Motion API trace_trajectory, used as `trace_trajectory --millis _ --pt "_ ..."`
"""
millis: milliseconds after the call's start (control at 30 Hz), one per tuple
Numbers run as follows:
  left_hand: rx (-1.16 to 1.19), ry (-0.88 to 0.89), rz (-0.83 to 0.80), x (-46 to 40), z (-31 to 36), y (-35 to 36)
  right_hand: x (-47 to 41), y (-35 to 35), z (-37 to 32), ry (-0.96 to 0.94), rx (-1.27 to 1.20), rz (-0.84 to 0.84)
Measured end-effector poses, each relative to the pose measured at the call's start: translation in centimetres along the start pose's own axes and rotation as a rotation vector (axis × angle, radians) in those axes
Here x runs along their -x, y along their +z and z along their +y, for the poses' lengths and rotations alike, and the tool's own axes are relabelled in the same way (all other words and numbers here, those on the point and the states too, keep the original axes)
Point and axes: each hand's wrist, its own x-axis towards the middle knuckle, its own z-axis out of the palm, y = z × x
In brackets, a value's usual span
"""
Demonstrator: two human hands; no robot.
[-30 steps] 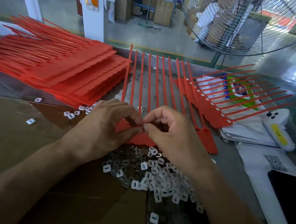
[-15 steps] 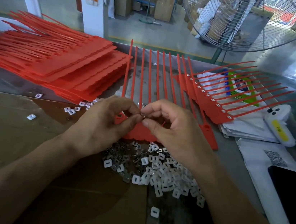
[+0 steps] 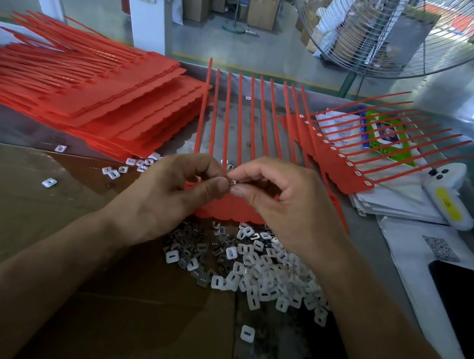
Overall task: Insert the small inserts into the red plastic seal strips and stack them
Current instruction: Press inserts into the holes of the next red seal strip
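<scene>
Both hands are meeting over the strip (image 3: 227, 208) lying mid-desk: left hand (image 3: 164, 197) and right hand (image 3: 283, 203) are pinching one insert (image 3: 231, 182) between thumb and fingertips. The pile (image 3: 254, 269) is sitting at 6 o'clock, finished strips (image 3: 342, 169) at 2 o'clock. Inserts look tiny, light and easily dropped, so gripping their edges seems best; strips look thin and bendy. No writing is readable; a QR label (image 3: 440, 248) is showing at 3 o'clock.

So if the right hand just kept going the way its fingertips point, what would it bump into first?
The right hand points leftward at the left hand. Between their fingertips sits one small insert, which both hands seem to pinch, so it would push that insert straight into the left hand's thumb and fingers, above the red seal strip.
</scene>
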Motion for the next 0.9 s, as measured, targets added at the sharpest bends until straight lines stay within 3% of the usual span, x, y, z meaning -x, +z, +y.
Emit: trace_trajectory --millis 167,300,433,900 --pt "-0.018 -0.011 0.049 0.0 0.0 0.1 0.0 -0.4 0.2 0.005 0.032 0.024" --pt "-0.320 0.004 0.149 0.0 -0.6 -0.1 0.1 -1.7 1.0 0.090 0.065 0.070" --pt "-0.531 -0.022 0.119 0.0 -1.3 -0.6 0.2 -3.6 2.5 0.188 0.114 0.098" --pt "-0.621 -0.125 0.030 0.1 -1.6 -0.9 1.5 -8.1 6.6 0.381 0.291 0.102"
